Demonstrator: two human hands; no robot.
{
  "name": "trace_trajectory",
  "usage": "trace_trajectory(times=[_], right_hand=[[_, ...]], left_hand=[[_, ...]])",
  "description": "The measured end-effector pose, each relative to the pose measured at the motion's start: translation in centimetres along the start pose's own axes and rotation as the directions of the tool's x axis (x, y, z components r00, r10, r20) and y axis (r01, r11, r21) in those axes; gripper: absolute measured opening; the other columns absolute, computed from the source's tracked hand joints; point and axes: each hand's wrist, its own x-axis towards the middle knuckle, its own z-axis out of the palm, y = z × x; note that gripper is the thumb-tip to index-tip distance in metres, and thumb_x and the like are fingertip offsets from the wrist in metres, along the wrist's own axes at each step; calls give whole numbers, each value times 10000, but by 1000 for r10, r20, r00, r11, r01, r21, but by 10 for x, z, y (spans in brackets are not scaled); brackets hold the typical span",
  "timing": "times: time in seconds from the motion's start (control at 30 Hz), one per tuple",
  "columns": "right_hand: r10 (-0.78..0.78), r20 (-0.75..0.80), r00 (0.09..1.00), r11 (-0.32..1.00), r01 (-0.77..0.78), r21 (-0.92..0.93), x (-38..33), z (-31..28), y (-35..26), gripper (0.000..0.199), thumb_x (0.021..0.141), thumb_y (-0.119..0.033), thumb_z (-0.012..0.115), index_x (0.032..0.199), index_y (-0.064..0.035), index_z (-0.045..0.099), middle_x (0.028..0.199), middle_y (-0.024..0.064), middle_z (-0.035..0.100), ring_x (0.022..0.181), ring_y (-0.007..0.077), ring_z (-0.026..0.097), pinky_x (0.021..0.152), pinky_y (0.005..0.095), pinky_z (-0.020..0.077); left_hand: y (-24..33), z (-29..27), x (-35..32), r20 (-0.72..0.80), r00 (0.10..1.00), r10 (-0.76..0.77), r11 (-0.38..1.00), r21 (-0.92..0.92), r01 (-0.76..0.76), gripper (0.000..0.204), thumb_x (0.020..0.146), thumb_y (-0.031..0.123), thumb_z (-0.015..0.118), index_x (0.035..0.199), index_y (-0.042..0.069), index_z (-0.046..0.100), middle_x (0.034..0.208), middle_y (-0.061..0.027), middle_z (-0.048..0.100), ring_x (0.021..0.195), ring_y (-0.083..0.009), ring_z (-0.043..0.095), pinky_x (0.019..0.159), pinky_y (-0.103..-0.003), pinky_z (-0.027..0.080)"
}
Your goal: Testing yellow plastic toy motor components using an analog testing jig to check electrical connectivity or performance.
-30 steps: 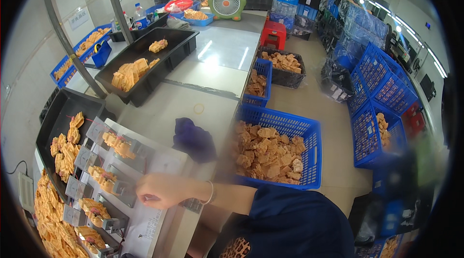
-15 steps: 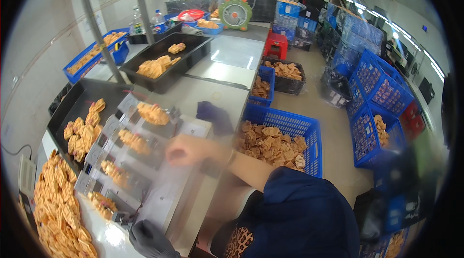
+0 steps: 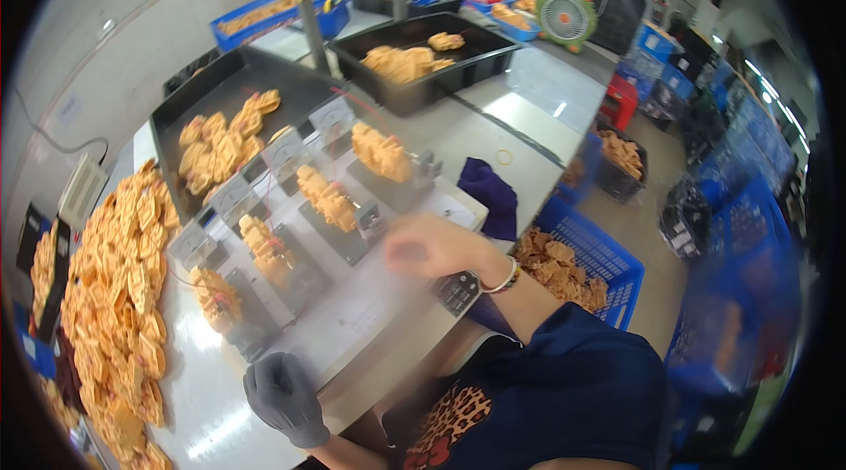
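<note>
left hand (image 3: pixel 284 397) gloved, resting on table (image 3: pixel 370 329) | right hand (image 3: pixel 436 247) blurred, grip unclear

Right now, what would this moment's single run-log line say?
left hand: dark glove, resting on table edge | right hand: bare, blurred, over clear sheet | racks: yellow pieces loaded | purple cloth beside

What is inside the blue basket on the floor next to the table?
The blue basket holds a heap of golden, waffle-like pieces. The table edge and the person's right arm cover its near-left part, so what lies there, and under the heap, cannot be seen.
</note>
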Motion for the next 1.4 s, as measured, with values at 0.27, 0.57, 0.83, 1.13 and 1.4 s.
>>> trace_trajectory(times=[0.27,0.57,0.83,1.13,1.4], right_hand=[[-49,51,998,998,47,38,8,-11,-4,103,770,-45,705,857,-17,659,829,97,607,766,254,599,665,317,489],[13,-4,1000,1000,-13,19,6,-8,-6,105,733,-27,727,824,-53,683,766,76,606,754,240,568,652,311,466],[14,-2,1000,1000,-14,3,7,-9,-10,134,707,-33,747,827,-69,697,765,76,585,750,239,562,643,318,459],[-33,-17,999,999,33,-1,9,-7,-7,121,721,-35,736,829,-66,691,769,72,623,762,239,560,660,318,462],[-21,3,1000,1000,21,5,8,-8,-6,113,729,-29,726,828,-54,677,779,68,633,765,235,561,667,312,464]], left_hand=[[-4,-8,8,56,998,10,999,41,-12,96,738,79,645,817,25,634,795,-140,607,769,-346,560,718,-403,448],[0,-6,6,69,997,-32,999,23,30,181,650,53,649,828,21,645,768,-127,596,745,-322,552,702,-379,462],[-1,-5,6,43,999,-17,999,43,15,147,670,13,631,816,24,646,734,-93,580,689,-258,520,611,-334,422],[0,-5,8,53,998,-16,998,67,12,132,682,-3,632,813,20,639,737,-95,587,683,-258,512,609,-340,417],[3,-2,10,35,999,3,1000,30,-4,108,690,13,632,798,17,627,733,-104,590,696,-275,513,636,-353,428]])
